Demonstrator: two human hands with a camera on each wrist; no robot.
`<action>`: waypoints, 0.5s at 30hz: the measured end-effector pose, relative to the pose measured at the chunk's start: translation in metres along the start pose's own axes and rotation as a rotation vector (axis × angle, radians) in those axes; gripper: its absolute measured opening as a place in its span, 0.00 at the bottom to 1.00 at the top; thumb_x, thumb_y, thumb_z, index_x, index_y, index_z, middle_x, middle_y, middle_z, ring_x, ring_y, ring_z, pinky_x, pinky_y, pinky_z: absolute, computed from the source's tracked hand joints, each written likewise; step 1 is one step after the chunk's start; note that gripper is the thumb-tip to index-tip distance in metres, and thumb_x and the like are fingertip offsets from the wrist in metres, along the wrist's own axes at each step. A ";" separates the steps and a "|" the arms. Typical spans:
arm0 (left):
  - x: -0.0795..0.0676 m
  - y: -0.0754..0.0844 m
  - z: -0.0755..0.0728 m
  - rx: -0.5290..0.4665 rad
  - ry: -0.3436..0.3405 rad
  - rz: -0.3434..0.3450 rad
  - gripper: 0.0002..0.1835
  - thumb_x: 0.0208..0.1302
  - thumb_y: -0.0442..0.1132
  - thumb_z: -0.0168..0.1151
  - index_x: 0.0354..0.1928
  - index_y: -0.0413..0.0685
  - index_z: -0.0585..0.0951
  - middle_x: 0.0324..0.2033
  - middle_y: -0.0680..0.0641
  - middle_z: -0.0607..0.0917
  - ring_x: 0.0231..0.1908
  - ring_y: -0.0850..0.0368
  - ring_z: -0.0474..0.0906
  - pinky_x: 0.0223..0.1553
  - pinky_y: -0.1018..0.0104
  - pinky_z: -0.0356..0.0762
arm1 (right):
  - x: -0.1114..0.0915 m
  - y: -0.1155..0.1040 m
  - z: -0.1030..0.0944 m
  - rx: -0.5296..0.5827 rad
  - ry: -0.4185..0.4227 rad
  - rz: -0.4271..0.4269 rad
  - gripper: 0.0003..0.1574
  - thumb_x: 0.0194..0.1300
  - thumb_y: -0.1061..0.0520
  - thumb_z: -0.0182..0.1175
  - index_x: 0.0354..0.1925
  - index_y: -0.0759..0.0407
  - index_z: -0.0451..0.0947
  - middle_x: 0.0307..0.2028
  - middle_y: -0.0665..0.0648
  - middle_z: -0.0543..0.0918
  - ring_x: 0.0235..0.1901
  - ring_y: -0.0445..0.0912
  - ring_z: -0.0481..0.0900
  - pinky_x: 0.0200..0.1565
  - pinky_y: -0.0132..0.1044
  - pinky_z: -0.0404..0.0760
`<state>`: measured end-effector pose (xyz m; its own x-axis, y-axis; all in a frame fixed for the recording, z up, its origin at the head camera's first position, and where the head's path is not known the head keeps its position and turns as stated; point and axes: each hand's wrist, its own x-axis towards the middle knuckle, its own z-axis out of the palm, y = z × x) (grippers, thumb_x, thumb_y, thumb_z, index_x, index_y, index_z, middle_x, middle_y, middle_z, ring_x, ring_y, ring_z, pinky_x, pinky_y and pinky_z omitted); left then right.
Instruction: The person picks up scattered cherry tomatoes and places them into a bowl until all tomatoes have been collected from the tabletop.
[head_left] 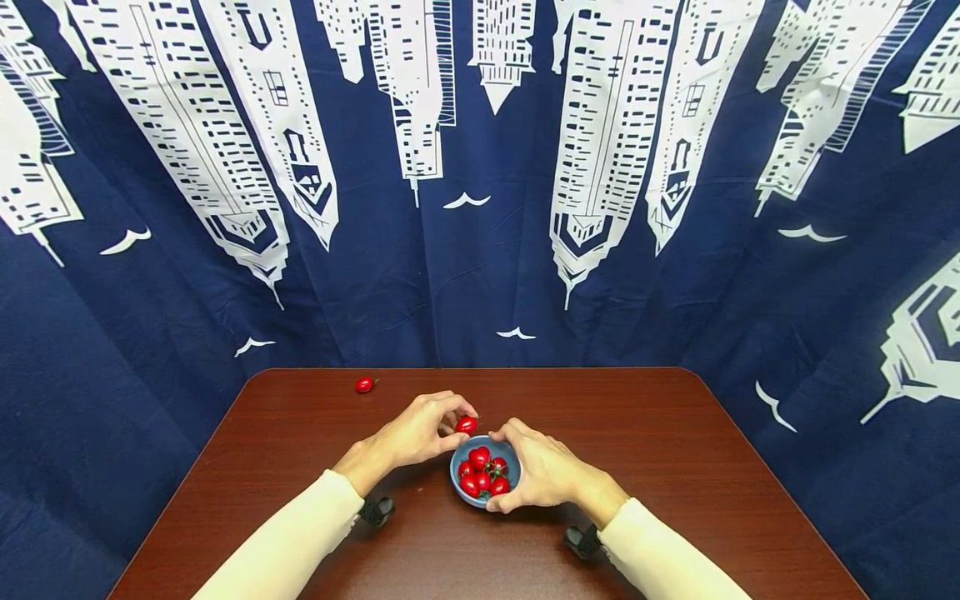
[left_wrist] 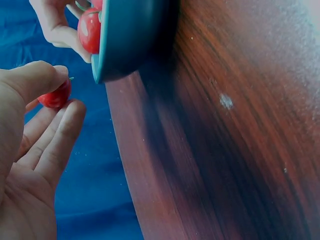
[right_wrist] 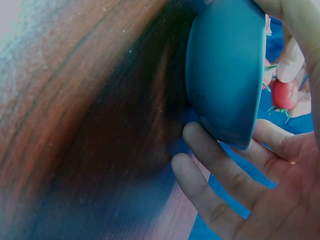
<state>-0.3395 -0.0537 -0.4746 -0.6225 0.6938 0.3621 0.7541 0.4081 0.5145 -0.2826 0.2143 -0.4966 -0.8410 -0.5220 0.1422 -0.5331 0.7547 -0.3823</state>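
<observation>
Between thumb and fingertips, my left hand (head_left: 420, 432) pinches a red cherry tomato (head_left: 467, 425) just above the far-left rim of a small blue bowl (head_left: 508, 451). In the left wrist view that tomato (left_wrist: 57, 95) shows a bit of green stem and is apart from the bowl (left_wrist: 132, 42). My right hand (head_left: 549, 468) holds the bowl from the right, thumb at the near rim and index finger at the far rim. Several cherry tomatoes (head_left: 478, 457) with green stems lie in the bowl. The right wrist view shows fingers (right_wrist: 215, 160) beside the bowl's outer wall (right_wrist: 225, 70).
One more cherry tomato (head_left: 364, 385) lies near the far-left edge of the brown wooden table (head_left: 637, 417). Behind the table hangs a dark blue cloth (head_left: 480, 275) printed with white buildings and birds.
</observation>
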 end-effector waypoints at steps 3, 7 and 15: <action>-0.002 0.003 0.000 -0.007 0.003 0.014 0.18 0.66 0.34 0.76 0.55 0.46 0.84 0.47 0.49 0.87 0.40 0.62 0.87 0.43 0.74 0.88 | 0.000 0.000 0.000 -0.003 0.001 0.000 0.57 0.41 0.20 0.79 0.62 0.46 0.76 0.62 0.41 0.81 0.51 0.36 0.83 0.49 0.38 0.85; -0.005 0.006 0.001 -0.005 -0.002 0.025 0.18 0.67 0.35 0.76 0.56 0.47 0.84 0.46 0.49 0.87 0.39 0.63 0.87 0.43 0.72 0.88 | 0.000 0.000 0.000 -0.007 0.006 -0.008 0.58 0.41 0.20 0.79 0.62 0.46 0.76 0.62 0.42 0.81 0.51 0.37 0.84 0.49 0.39 0.86; -0.010 0.012 0.001 0.005 0.003 0.025 0.18 0.67 0.36 0.76 0.57 0.50 0.84 0.45 0.53 0.86 0.40 0.66 0.85 0.45 0.74 0.87 | 0.000 0.000 0.000 -0.004 0.001 -0.004 0.57 0.41 0.21 0.79 0.62 0.46 0.75 0.63 0.42 0.80 0.51 0.37 0.84 0.50 0.39 0.86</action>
<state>-0.3244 -0.0548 -0.4732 -0.6044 0.7019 0.3770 0.7703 0.3940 0.5013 -0.2826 0.2142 -0.4962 -0.8388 -0.5248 0.1449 -0.5371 0.7543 -0.3776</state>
